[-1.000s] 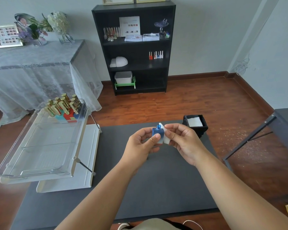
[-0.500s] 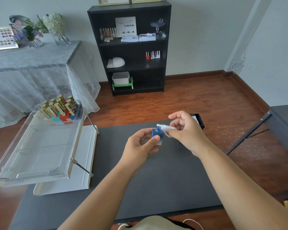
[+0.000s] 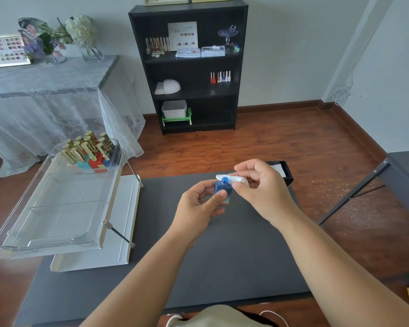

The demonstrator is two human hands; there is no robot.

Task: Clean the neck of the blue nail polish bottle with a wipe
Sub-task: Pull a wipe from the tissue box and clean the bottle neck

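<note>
At centre frame, our left hand (image 3: 200,204) grips the uncapped blue nail polish bottle (image 3: 222,189) above the dark mat (image 3: 222,256); our right hand (image 3: 262,185) pinches the wipe (image 3: 232,179) against its threaded neck (image 3: 225,179). Wiping appears underway; next, probably turning the wipe around the threads.

Wipe (image 3: 232,180) now lifted off bottle (image 3: 223,188) side, pressed behind bare threaded neck by right grip (image 3: 257,185), fingers opened wider.
</note>
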